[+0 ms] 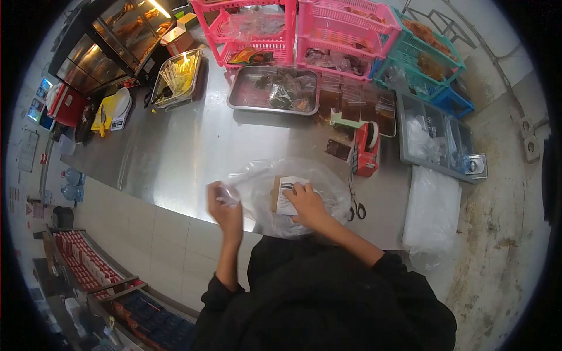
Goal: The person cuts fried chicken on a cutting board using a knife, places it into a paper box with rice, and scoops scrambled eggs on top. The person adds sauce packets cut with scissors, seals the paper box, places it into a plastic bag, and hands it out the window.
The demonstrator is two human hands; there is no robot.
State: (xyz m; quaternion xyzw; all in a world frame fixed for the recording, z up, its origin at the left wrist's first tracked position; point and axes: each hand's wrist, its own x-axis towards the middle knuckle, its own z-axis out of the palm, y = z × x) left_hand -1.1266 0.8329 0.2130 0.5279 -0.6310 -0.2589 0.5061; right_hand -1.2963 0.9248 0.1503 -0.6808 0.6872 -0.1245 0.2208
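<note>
A clear plastic bag lies on the metal counter close to my body. On or in it sits a brown box with a white printed label. My right hand rests over the label and the box, fingers bent and somewhat spread. At the bag's left edge, my left hand is closed, with part of the clear plastic between its fingers; it is slightly blurred.
Scissors and a red tape dispenser stand to the right. Behind are a metal tray of packets and pink baskets. A grey divided bin and a stack of plastic bags are at the far right.
</note>
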